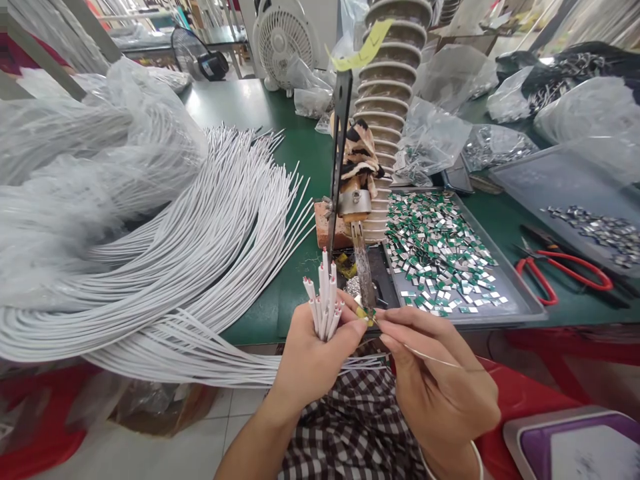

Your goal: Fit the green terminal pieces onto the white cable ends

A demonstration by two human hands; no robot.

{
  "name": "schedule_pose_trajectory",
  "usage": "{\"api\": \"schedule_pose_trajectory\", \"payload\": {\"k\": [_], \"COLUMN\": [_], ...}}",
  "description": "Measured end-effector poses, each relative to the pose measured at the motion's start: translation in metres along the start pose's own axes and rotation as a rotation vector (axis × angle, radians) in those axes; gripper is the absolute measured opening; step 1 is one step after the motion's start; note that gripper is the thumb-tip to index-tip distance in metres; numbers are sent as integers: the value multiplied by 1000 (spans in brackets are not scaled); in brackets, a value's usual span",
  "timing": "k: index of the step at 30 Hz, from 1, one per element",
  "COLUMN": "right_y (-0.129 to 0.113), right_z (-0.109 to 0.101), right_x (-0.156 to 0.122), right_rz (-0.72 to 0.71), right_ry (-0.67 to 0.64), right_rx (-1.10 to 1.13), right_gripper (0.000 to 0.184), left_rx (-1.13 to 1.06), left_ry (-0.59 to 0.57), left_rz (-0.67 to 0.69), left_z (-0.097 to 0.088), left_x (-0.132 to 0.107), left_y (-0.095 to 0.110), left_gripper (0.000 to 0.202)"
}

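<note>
My left hand (320,360) is closed around a bundle of white cables (327,293), their stripped reddish ends pointing up. Its fingertips reach the tip of a fixed soldering iron (361,267), where a small green circuit board (370,313) with a yellow piece beside it shows partly between the fingers. My right hand (440,373) pinches a thin solder wire (425,355), whose end meets the board under the iron tip. Fingers hide most of the joint. More white cables (240,363) trail left from below my left hand.
A large pile of white cables (210,233) covers the left of the green table. To the right lie a metal tray (520,300) of small circuit boards, red-handled pliers (575,267) and a tray of metal parts (595,233). A ribbed hose (390,100) and a white fan (285,40) stand behind.
</note>
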State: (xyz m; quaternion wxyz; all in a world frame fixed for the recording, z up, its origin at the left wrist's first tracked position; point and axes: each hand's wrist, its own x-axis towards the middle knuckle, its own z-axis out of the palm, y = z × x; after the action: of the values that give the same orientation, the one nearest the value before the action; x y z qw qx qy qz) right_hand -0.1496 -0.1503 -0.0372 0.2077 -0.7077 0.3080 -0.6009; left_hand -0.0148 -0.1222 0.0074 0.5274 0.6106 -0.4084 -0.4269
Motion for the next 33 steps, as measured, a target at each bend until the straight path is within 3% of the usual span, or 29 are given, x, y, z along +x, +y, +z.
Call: {"api": "schedule_pose_trajectory", "payload": {"k": [7,12,17,20,22,24,30,33], "right_y": [3,7,6,6,6,6,1,-1], "right_z": [-3,2,6,2,-4,-10,-11,-7], "right_x": [-10,-12,-13,-16,-17,-16,-1,0], "right_rz": [61,235,301,381,428,427,194,167], "right_ry": [-54,-52,-48,-37,-79,-143,-351,-351], "right_rx": [178,128,204,264,301,315,278,303], "right_gripper": [35,35,26,25,22,18,16,14], "left_rx": [-11,123,243,191,89,2,149,198], "left_ry": [-55,-63,-107,-143,-69,-22,-283,-289], "left_rz": [-67,-34,-15,-55,-85,-132,-178,-124], "left_z": [-2,1,2,-6,-13,-19,-14,-11], "left_x": [-4,-7,-14,-18,-20,-22,-29,-32], "left_y": [-6,-6,-12,-20,-25,-28,-17,-16], "left_gripper": [25,24,21,30,38,38,35,34]}}
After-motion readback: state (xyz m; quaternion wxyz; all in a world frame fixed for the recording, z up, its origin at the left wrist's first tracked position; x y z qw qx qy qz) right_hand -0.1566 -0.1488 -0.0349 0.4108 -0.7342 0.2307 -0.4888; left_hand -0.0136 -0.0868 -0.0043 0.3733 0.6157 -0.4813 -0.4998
